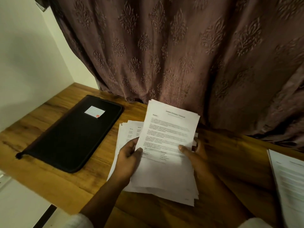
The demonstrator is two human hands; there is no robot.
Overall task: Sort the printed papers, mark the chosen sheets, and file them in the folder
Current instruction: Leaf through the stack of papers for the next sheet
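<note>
Now the top sheet (pixel 166 132) stands lifted mid-frame, its long axis running up the frame. The left hand (pixel 130 155) and right hand (pixel 195 152) each keep a pinching grip on its lower sides. The closed folder (pixel 74 134) lies on the surface (pixel 41 122) at frame left, nearer the left hand.
</note>
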